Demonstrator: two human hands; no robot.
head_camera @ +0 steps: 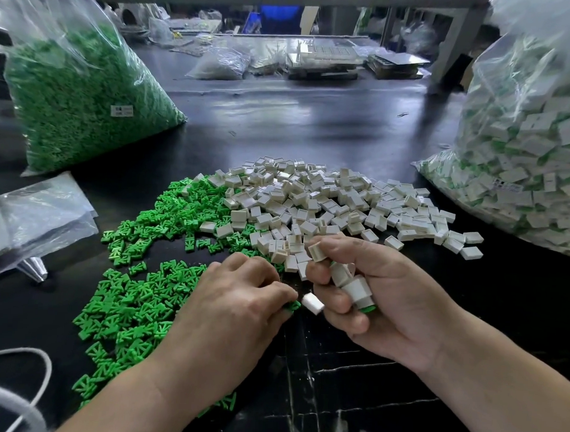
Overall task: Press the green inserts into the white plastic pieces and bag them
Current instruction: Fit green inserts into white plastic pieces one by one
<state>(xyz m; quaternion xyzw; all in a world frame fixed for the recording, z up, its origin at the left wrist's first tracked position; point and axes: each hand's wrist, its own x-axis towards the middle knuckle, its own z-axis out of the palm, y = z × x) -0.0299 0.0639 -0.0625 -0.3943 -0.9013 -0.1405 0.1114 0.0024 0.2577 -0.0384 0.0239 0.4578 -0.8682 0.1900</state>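
Green insert [292, 305]: pinches it in left grip [242, 298], holds several white pieces [355, 287] in curled right grip [371, 293] above black surface [335, 395].

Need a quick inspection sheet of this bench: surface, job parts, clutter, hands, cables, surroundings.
Surface: black table, glossy, scuffed near the front edge.
Job's things: loose green inserts heaped left, loose white pieces heaped beside them, piles touching; bag of inserts far left; bag of assembled pieces far right.
Clutter: flat empty plastic bags at the left edge.
Grippers: left hand pinches a single insert; right hand grips a held stack of white pieces, green showing at its end.
Cables: white cable looped lower left.
Surroundings: far bench with trays and bags; grey frame post.
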